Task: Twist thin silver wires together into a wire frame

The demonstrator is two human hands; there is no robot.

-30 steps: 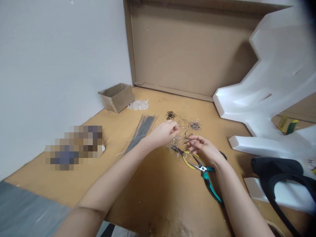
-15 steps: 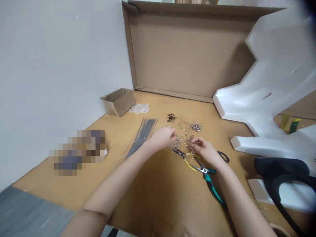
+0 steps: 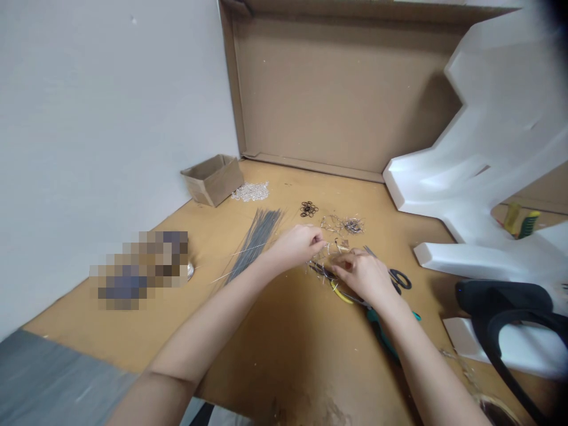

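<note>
Wire (image 3: 327, 248), thin, shiny and crooked, lay tangled on the tan table (image 3: 275, 367) between my curled left hand (image 3: 298, 244) and bent-fingered right hand (image 3: 362, 275). From my remote view, I couldn't tell whether either gripped any.

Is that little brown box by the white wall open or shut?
Open. The small cardboard box has nothing covering its top, and its inside walls show. Its bottom is hidden, so I cannot tell if it's empty.

No text, label, brand, number or sign can be read, whether on the small cardboard box (image 3: 216, 184) at far left, the large cardboard panel (image 3: 328, 100) beyond or the white foam (image 3: 510, 130) at right.
</note>
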